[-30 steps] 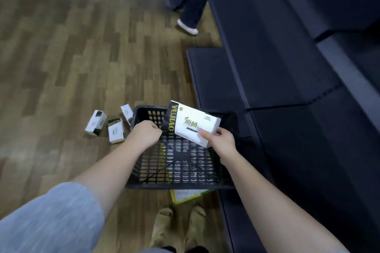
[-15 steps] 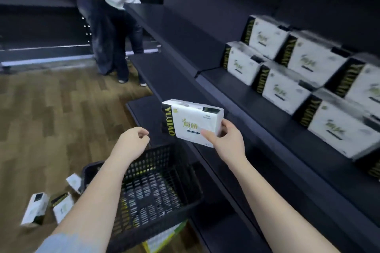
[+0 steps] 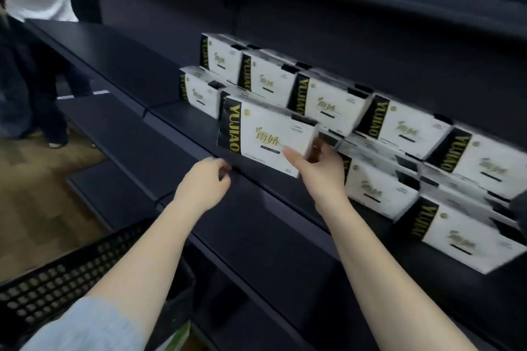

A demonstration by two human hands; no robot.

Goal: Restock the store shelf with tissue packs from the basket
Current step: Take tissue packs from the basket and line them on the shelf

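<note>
Centre of frame, above front lip of shelf (image 3: 228, 208): tissue pack (image 3: 265, 138), pinched at lower right corner by right hand (image 3: 319, 171). Left hand (image 3: 204, 186) just lower left of pack, apart from it, fingers loosely curled, holding nothing. Basket (image 3: 57, 273) at lower left.

Risk, judged: one-corner grip lets pack twist or slip; pushing in may knock stacked packs (image 3: 328, 100) right behind.

Dim, even light; motion blur smears the right edge, wide-angle bending.
</note>
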